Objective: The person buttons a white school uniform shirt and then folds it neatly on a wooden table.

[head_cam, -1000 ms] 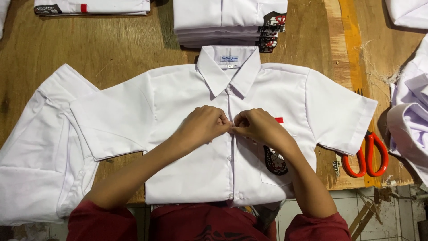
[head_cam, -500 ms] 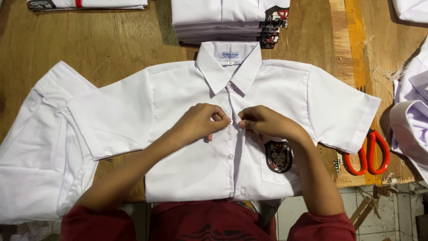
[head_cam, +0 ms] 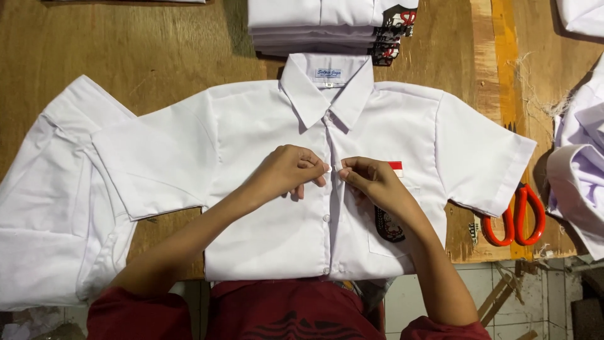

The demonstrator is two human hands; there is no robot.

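A white short-sleeved shirt [head_cam: 270,189] lies flat, front up, in the middle of the frame on the wooden tabletop [head_cam: 126,56], collar toward the top. At the centre of its front placket the left hand [head_cam: 289,171] and the right hand [head_cam: 371,179] meet, each with fingertips pinched closed on the placket edge at a button about mid-chest. To do this cleanly, the two edges should stay aligned and flat, the cloth held taut with the button eased through its hole rather than tugged. A dark badge [head_cam: 389,225] sits on the chest pocket just below the right hand. Above the collar rests a stack of folded white shirts [head_cam: 314,22]; another white garment [head_cam: 50,214] spreads at the left, and orange-handled scissors [head_cam: 516,217] lie at the right.
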